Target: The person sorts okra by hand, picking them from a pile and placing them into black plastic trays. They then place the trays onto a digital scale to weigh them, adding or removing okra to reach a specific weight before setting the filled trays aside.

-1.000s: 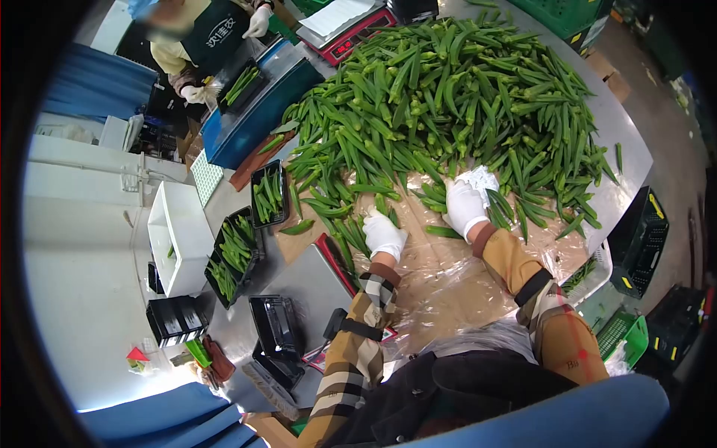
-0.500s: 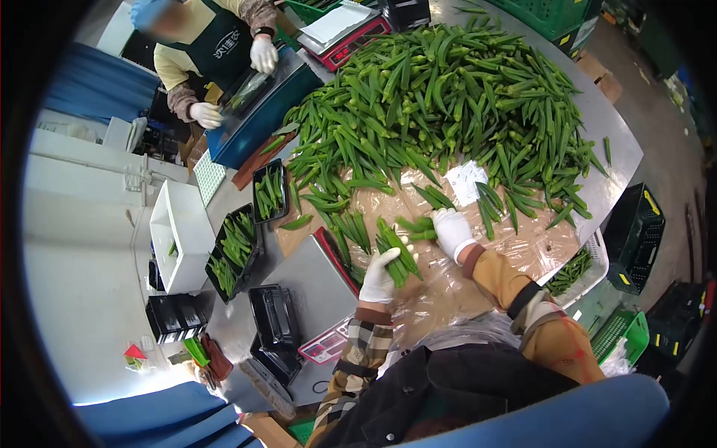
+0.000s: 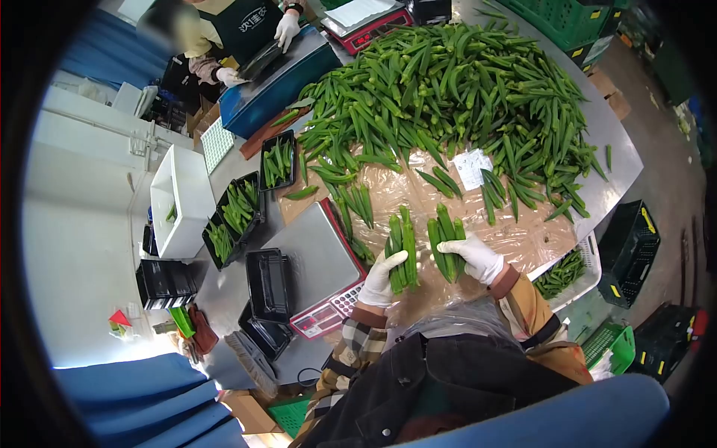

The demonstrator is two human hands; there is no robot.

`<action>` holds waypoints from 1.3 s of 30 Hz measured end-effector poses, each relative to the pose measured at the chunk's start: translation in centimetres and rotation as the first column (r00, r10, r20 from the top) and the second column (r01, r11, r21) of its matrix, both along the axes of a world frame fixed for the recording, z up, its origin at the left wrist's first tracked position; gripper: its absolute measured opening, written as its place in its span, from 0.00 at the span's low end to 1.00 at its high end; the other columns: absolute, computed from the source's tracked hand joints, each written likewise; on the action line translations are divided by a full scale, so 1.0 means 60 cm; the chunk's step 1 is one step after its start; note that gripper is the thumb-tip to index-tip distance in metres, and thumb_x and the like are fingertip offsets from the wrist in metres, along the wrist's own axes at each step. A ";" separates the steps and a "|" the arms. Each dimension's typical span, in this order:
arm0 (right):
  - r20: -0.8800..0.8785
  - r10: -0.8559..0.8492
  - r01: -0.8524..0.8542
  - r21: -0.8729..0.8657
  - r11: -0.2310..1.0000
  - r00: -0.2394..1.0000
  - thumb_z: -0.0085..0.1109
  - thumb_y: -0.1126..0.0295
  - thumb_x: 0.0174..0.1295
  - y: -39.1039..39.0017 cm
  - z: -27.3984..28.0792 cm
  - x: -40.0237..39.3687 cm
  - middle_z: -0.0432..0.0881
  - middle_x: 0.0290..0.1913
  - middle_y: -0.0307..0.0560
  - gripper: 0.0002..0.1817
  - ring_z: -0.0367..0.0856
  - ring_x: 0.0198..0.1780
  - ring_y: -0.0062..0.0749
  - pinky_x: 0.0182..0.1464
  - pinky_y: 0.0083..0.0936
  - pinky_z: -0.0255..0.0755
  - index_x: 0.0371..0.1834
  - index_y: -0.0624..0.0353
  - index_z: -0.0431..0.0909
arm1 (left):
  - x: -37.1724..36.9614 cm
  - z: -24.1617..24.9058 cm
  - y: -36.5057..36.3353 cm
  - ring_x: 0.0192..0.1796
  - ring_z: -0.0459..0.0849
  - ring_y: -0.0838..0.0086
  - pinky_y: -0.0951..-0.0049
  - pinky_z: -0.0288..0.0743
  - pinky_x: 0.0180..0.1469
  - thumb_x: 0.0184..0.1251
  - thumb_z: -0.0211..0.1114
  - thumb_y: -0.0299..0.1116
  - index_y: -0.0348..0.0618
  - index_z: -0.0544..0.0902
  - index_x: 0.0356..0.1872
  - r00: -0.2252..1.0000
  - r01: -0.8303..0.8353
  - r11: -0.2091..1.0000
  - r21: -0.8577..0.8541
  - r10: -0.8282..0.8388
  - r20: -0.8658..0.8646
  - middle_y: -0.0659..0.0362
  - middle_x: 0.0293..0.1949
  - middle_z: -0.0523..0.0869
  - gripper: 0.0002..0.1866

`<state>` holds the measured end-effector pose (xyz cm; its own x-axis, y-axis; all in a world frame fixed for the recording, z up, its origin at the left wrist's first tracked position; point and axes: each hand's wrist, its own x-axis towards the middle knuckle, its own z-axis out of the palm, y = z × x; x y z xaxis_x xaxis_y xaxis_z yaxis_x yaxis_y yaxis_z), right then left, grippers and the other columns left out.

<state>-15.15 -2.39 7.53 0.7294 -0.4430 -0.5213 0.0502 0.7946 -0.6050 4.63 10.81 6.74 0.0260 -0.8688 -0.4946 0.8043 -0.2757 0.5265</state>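
In my gloved left hand (image 3: 381, 278) is a bunch of okra (image 3: 402, 250), the pods held side by side and pointing away from me. My gloved right hand (image 3: 475, 257) is closed around a second okra bunch (image 3: 447, 243), a short gap to the right of the first. Both bunches are held above the plastic-covered brown sheet (image 3: 403, 191). Beyond them spreads a large okra pile (image 3: 455, 97). Left of my left hand stands a scale (image 3: 314, 257) with an empty black tray (image 3: 269, 285) at its left edge.
Black trays with okra (image 3: 240, 205) line the left side of the metal table. A person in an apron (image 3: 243, 30) handles a tray at a blue machine (image 3: 280, 81). A second red scale (image 3: 373, 28) stands at the back. A white basket (image 3: 586, 272) with okra is at right.
My right hand has come back toward me from the loose okra and now holds a bunch upright beside the left one. The other person's tray and hands have shifted, and my view has moved slightly.
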 end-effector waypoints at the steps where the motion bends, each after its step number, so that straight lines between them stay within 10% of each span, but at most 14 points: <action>1: 0.004 -0.009 0.009 0.011 1.000 1.000 0.63 0.78 0.62 0.006 0.003 -0.008 0.85 0.45 0.45 0.17 0.86 0.42 0.31 0.45 0.27 0.82 0.56 0.64 0.78 | -0.007 0.007 -0.001 0.54 0.83 0.66 0.62 0.82 0.56 0.68 0.63 0.27 0.41 0.73 0.62 1.000 0.007 1.000 -0.014 -0.007 0.013 0.53 0.54 0.81 0.22; 4: -0.027 -0.068 0.071 0.088 0.994 0.997 0.62 0.76 0.63 0.019 0.013 -0.041 0.86 0.42 0.46 0.17 0.86 0.40 0.33 0.42 0.28 0.83 0.54 0.66 0.77 | -0.065 0.050 -0.037 0.54 0.83 0.68 0.66 0.82 0.54 0.67 0.64 0.27 0.39 0.67 0.68 0.988 -0.133 0.991 -0.032 0.135 0.077 0.55 0.52 0.81 0.29; 8: 0.014 -0.315 0.305 0.212 0.928 0.949 0.57 0.70 0.68 0.059 -0.040 -0.105 0.85 0.42 0.45 0.20 0.86 0.40 0.33 0.44 0.30 0.83 0.60 0.66 0.72 | -0.193 0.165 -0.097 0.63 0.77 0.67 0.68 0.68 0.68 0.62 0.72 0.32 0.38 0.66 0.71 0.732 0.349 0.912 -0.213 -0.123 0.670 0.52 0.62 0.78 0.37; 10: 0.022 -0.516 0.516 -0.091 0.852 0.856 0.60 0.71 0.67 0.095 -0.033 -0.102 0.85 0.44 0.43 0.21 0.85 0.42 0.32 0.47 0.32 0.81 0.62 0.63 0.72 | -0.219 0.177 -0.118 0.63 0.76 0.70 0.70 0.67 0.68 0.58 0.76 0.34 0.34 0.70 0.68 0.566 0.455 0.862 -0.224 -0.086 0.820 0.50 0.63 0.78 0.38; 13: -0.250 -0.198 0.223 0.079 0.972 0.948 0.67 0.78 0.60 0.094 -0.095 -0.165 0.86 0.43 0.46 0.17 0.86 0.42 0.32 0.45 0.29 0.81 0.53 0.65 0.80 | -0.170 0.094 -0.147 0.57 0.81 0.69 0.70 0.73 0.62 0.57 0.73 0.27 0.33 0.76 0.60 0.633 0.250 0.964 -0.088 -0.094 0.768 0.52 0.56 0.84 0.28; 15: -0.280 -0.277 0.290 0.007 0.957 0.919 0.66 0.77 0.60 0.077 -0.067 -0.171 0.87 0.43 0.48 0.17 0.86 0.38 0.33 0.41 0.27 0.81 0.52 0.67 0.79 | -0.091 0.032 -0.163 0.51 0.84 0.68 0.69 0.76 0.56 0.56 0.71 0.24 0.32 0.80 0.53 0.312 0.113 0.989 0.092 -0.123 0.942 0.52 0.50 0.86 0.21; 17: -0.460 -0.292 0.165 -0.296 0.941 0.838 0.70 0.76 0.55 0.035 -0.050 -0.177 0.87 0.40 0.45 0.17 0.86 0.37 0.29 0.40 0.26 0.80 0.49 0.66 0.81 | -0.038 -0.035 -0.168 0.49 0.84 0.60 0.67 0.76 0.53 0.53 0.72 0.27 0.37 0.82 0.49 0.255 -0.096 0.994 -0.046 0.069 0.964 0.49 0.45 0.85 0.20; 19: -0.406 -0.468 0.118 -0.643 0.757 0.785 0.70 0.73 0.54 -0.013 -0.085 -0.162 0.87 0.41 0.52 0.20 0.87 0.40 0.37 0.42 0.30 0.80 0.50 0.68 0.80 | -0.007 -0.080 -0.166 0.48 0.83 0.54 0.62 0.76 0.53 0.50 0.74 0.27 0.38 0.81 0.46 -0.137 -0.157 0.979 0.130 -0.152 0.979 0.48 0.40 0.83 0.20; 20: -0.502 -0.535 -0.043 -0.756 0.653 0.680 0.70 0.70 0.53 -0.037 -0.072 -0.145 0.87 0.41 0.55 0.22 0.87 0.42 0.42 0.43 0.32 0.80 0.50 0.67 0.79 | 0.009 -0.134 -0.165 0.47 0.81 0.48 0.56 0.75 0.54 0.47 0.75 0.28 0.38 0.80 0.46 -0.022 -0.123 0.983 0.137 -0.141 0.990 0.45 0.42 0.80 0.22; 23: -0.529 -0.717 -0.435 -0.834 0.340 0.453 0.70 0.64 0.51 -0.090 -0.085 -0.098 0.83 0.40 0.59 0.21 0.84 0.43 0.51 0.42 0.38 0.79 0.46 0.62 0.78 | -0.033 -0.114 -0.157 0.46 0.81 0.47 0.55 0.75 0.52 0.47 0.75 0.28 0.40 0.79 0.48 -0.261 -0.166 0.954 0.251 -0.288 0.921 0.44 0.46 0.79 0.24; 27: -0.649 -0.697 -0.704 -0.646 0.294 0.305 0.68 0.67 0.52 -0.114 -0.147 -0.068 0.83 0.37 0.56 0.15 0.85 0.41 0.49 0.41 0.36 0.80 0.41 0.59 0.77 | -0.022 -0.089 -0.189 0.50 0.80 0.45 0.55 0.74 0.53 0.49 0.72 0.26 0.42 0.77 0.50 -0.288 -0.023 0.978 0.208 -0.206 0.935 0.44 0.46 0.78 0.24; 30: -0.749 -0.476 -0.486 -0.662 0.571 0.461 0.72 0.72 0.50 -0.103 -0.085 -0.074 0.86 0.40 0.53 0.21 0.86 0.42 0.44 0.42 0.33 0.79 0.48 0.64 0.78 | -0.020 -0.068 -0.244 0.49 0.80 0.47 0.55 0.75 0.52 0.51 0.69 0.23 0.42 0.76 0.53 -0.245 0.162 0.987 -0.020 0.060 0.968 0.45 0.45 0.80 0.24; 34: -0.157 -0.424 0.346 -0.368 0.863 0.892 0.71 0.78 0.53 -0.092 -0.079 -0.099 0.85 0.41 0.39 0.19 0.82 0.41 0.24 0.45 0.24 0.76 0.49 0.67 0.81 | -0.021 -0.081 -0.305 0.49 0.80 0.46 0.56 0.75 0.53 0.53 0.68 0.19 0.43 0.75 0.57 -0.313 0.360 0.928 0.096 0.023 0.950 0.46 0.45 0.82 0.27; 39: -0.197 -0.425 0.376 -0.245 0.894 0.883 0.72 0.77 0.53 -0.093 -0.077 -0.133 0.86 0.44 0.43 0.19 0.82 0.43 0.22 0.49 0.22 0.76 0.50 0.66 0.81 | -0.008 -0.132 -0.345 0.52 0.78 0.50 0.57 0.74 0.53 0.49 0.69 0.23 0.42 0.77 0.53 -0.714 0.445 0.854 0.270 0.157 0.682 0.49 0.45 0.83 0.25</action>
<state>-23.16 -7.97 2.90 0.3317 -0.7801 -0.5305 0.1732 0.6032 -0.7786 4.16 -9.87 -1.17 -0.1384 -0.9832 0.1190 -0.9815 0.1522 0.1162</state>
